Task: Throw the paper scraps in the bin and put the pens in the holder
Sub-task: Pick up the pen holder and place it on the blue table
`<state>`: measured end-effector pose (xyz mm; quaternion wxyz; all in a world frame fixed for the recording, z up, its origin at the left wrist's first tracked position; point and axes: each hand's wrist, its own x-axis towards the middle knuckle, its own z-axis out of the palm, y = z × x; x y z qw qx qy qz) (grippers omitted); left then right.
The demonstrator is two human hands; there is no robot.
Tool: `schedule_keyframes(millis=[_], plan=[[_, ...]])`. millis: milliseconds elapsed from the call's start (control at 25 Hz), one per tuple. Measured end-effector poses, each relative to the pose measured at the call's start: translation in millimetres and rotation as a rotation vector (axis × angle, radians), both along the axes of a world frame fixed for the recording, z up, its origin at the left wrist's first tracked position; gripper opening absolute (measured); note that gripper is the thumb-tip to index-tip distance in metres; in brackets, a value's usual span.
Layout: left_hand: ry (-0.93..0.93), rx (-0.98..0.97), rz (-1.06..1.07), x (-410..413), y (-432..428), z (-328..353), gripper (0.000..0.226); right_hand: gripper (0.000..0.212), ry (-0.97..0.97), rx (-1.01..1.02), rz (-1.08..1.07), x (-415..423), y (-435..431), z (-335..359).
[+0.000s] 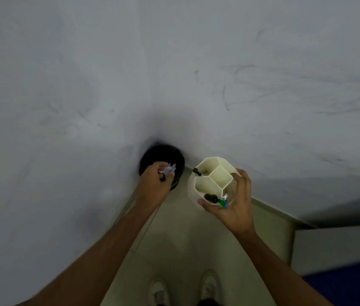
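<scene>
A round black bin (152, 154) stands on the floor in the corner where two white walls meet. My left hand (154, 184) hovers over its near rim, closed on crumpled white paper scraps (169, 168) and a small dark object. My right hand (234, 204) holds a cream pen holder (212, 175) with several compartments in the air, to the right of the bin. Pens stick out of the holder: a black one (197, 171) at its far left and black and green ones (216, 199) near my palm.
White walls (174, 74) fill the upper view and close in on both sides. The beige floor (185, 244) narrows toward the corner. My white shoes (209, 286) show at the bottom. A pale block with a dark blue surface (347, 283) sits at lower right.
</scene>
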<state>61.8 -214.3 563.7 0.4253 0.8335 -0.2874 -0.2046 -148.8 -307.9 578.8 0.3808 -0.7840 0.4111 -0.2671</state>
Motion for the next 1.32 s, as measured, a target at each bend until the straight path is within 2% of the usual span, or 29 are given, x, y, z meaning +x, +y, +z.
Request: schedule_keyframes(millis=[200, 480, 680, 920, 1320], plan=[[0.034, -0.030, -0.213, -69.4, -25.3, 119.6, 0.030, 0.100, -0.056, -0.054, -0.283, -91.9, 12.7, 126.0], [0.072, -0.120, -0.528, -243.4, -86.2, 195.1, 0.029, 0.108, -0.016, -0.091, -0.704, -279.4, 25.8, 193.4], [0.080, -0.125, -0.675, -367.3, -115.3, 218.1, 0.030, 0.103, 0.006, -0.074, -0.956, -417.1, 23.9, 202.5], [0.055, -0.096, -0.767, -462.5, -136.3, 228.5, 0.034, 0.105, 0.016, 0.002, -1.165, -536.3, 0.3, 182.7], [0.024, -0.066, -0.771, -513.1, -151.5, 242.0, 0.035, 0.106, 0.081, 0.035, -1.183, -587.1, -35.1, 161.5]])
